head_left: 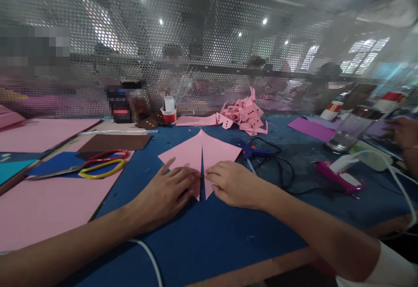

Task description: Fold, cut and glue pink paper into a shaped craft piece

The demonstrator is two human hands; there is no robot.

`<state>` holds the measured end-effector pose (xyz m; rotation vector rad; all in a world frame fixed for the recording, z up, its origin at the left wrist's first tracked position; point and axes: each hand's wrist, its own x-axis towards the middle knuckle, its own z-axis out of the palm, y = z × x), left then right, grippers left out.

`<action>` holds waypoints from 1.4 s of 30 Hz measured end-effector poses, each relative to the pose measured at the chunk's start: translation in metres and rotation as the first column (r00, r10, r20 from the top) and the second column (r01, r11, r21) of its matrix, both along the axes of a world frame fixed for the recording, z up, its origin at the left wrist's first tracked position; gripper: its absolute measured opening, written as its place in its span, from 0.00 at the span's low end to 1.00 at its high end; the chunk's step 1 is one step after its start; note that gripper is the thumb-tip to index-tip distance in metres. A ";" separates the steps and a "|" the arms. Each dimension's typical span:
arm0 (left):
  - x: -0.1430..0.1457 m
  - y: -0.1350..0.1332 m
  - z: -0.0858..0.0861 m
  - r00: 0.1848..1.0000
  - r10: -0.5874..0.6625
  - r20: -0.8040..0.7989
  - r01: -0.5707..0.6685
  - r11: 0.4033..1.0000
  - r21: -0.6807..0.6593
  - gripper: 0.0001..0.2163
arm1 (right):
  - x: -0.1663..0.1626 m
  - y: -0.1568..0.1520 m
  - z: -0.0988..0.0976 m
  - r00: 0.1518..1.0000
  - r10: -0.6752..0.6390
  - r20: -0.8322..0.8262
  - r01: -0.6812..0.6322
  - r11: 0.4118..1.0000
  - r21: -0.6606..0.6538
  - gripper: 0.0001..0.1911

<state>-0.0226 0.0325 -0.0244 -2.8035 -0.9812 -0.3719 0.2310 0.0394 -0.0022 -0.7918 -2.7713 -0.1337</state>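
A pink sheet of paper (187,150), pointed at its far end and parted by a narrow slit down the middle, lies on the blue table in front of me. My left hand (173,187) is on its left half, fingers bent and fingertips at the slit's edge, with one finger raised. From the other side, my right hand (230,184) grips the right half near the same slit, its fingers close together. Both hands cover the paper's lower sides. Just beyond the right hand rests a blue glue gun (251,150) with a dark cord.
Scissors (102,165) with red and yellow handles lie on coloured paper at left. A pile of pink cutouts (243,115) and a paper cup (169,116) stand by the perforated screen. At right are a magenta glue gun (339,178), a clear jar (352,130) and another person's hand (405,132).
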 end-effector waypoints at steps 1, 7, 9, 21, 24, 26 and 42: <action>0.000 0.000 0.000 1.000 0.000 0.008 0.000 1.000 -0.002 0.15 | 0.000 0.000 0.000 1.000 -0.007 -0.011 0.007 1.000 -0.001 0.14; -0.001 0.001 0.000 0.999 0.022 0.041 -0.021 0.999 -0.033 0.16 | 0.002 0.005 -0.006 0.992 -0.099 -0.078 0.099 0.995 -0.007 0.22; -0.001 0.001 0.001 0.999 0.022 0.038 -0.021 0.999 -0.045 0.16 | 0.003 0.007 -0.008 0.990 -0.113 -0.089 0.112 0.993 -0.020 0.25; -0.005 0.004 -0.008 0.997 0.074 -0.012 -0.074 0.997 -0.016 0.24 | 0.011 0.026 -0.016 0.945 -0.323 -0.046 0.323 0.946 -0.012 0.30; -0.004 0.004 -0.006 0.997 0.073 0.014 -0.073 0.997 -0.021 0.22 | 0.011 0.025 -0.017 0.946 -0.325 -0.022 0.324 0.945 -0.038 0.30; -0.003 0.003 -0.004 0.997 0.076 0.031 -0.075 0.997 -0.035 0.20 | 0.010 0.024 -0.016 0.946 -0.325 -0.020 0.323 0.945 -0.051 0.30; -0.004 0.007 -0.007 0.994 0.045 0.097 -0.045 0.999 0.004 0.20 | 0.007 0.032 -0.018 0.920 -0.350 -0.174 0.337 0.936 -0.101 0.17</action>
